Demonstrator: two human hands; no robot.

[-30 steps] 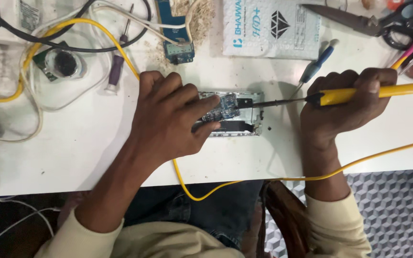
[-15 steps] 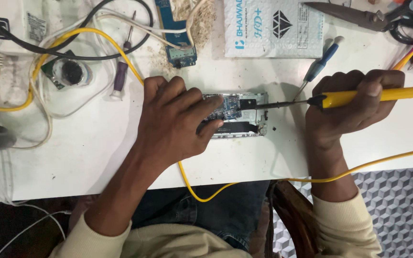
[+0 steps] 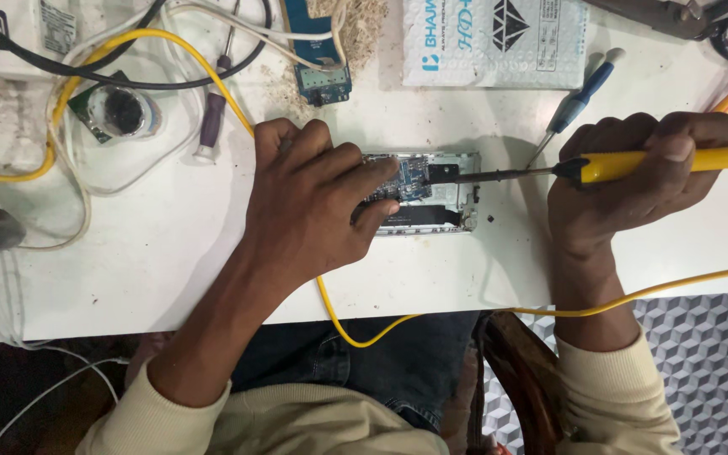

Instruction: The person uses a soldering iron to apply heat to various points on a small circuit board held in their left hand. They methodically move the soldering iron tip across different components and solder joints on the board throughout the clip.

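Note:
An opened phone [image 3: 431, 194] with its blue circuit board exposed lies on the white table [image 3: 170, 261]. My left hand [image 3: 313, 202] presses down on its left part, fingers spread over the board. My right hand [image 3: 634, 181] grips the yellow handle of a soldering iron [image 3: 676, 162]. The iron's dark metal tip reaches left and touches the board near the phone's top right.
A yellow cable [image 3: 170, 50] loops across the table and down over its front edge. Behind lie a purple-handled screwdriver [image 3: 211, 126], a blue circuit board [image 3: 318, 50], a white packet [image 3: 499, 38], a blue screwdriver [image 3: 579, 97] and scissors [image 3: 718, 21].
Both hands and the phone sit slightly further right in the picture as the view shifts. The iron's tip stays on the board.

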